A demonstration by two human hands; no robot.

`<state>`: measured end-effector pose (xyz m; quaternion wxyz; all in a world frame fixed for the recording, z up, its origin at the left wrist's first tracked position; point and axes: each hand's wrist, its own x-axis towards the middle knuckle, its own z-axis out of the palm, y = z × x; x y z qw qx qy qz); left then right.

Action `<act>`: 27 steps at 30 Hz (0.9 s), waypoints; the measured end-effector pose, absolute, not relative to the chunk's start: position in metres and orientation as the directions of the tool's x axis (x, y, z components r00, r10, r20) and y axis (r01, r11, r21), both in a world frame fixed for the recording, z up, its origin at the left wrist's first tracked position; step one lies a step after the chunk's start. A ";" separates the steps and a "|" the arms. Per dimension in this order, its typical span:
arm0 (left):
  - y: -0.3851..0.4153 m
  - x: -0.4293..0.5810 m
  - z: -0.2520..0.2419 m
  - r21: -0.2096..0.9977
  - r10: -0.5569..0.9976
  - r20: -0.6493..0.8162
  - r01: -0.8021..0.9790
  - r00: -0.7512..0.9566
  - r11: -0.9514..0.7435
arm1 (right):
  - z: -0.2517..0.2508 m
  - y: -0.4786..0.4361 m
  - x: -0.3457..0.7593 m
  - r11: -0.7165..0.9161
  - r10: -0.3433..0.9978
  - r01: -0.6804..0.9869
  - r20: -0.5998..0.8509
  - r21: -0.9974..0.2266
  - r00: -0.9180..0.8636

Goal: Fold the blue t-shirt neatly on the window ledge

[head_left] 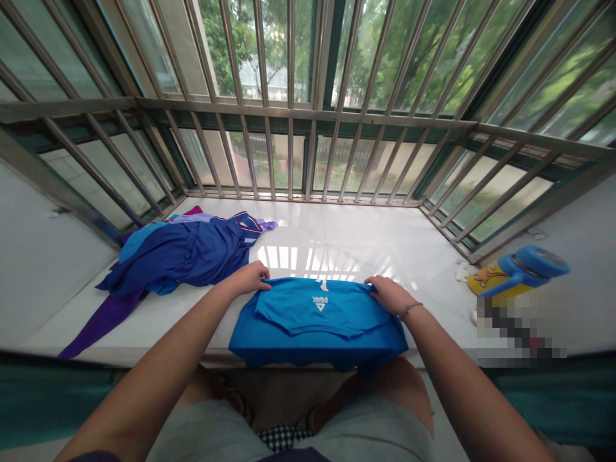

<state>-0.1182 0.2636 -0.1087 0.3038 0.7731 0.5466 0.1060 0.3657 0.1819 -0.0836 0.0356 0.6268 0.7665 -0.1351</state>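
Note:
A bright blue shirt (293,308) with a white logo lies partly folded over itself at the front of the white sill, its lower part hanging past the edge. My left hand (253,278) pinches the shirt's upper left corner between thumb and fingers. At the upper right corner, my right hand (389,295) grips the fabric the same way. The top edge of the shirt runs fairly straight between both hands.
Dark blue and purple clothes (187,253) are heaped on the left of the white sill (332,224). A blue and yellow bottle (520,273) is at the right, beside crumpled white material (464,272). Metal bars (308,115) line the windows behind.

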 end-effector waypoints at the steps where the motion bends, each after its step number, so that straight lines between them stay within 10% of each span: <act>1: 0.268 -0.116 -0.102 0.574 0.896 -0.190 0.786 0.402 -0.231 | -0.078 0.189 0.365 0.172 0.948 0.974 -0.243 -0.148 -0.205; 9: 0.332 -0.101 -0.045 0.407 0.928 -0.089 0.864 0.361 -0.297 | -0.020 0.261 0.357 0.055 0.998 0.996 -0.020 -0.071 -0.057; 17: 0.340 -0.098 0.008 0.378 0.889 0.311 0.815 0.336 -0.440 | 0.029 0.268 0.357 0.044 0.950 0.994 0.311 -0.097 -0.011; 27: 0.163 -0.119 -0.116 0.598 0.891 0.119 0.684 0.439 -0.417 | -0.090 0.112 0.379 0.196 0.977 0.954 0.129 -0.226 -0.170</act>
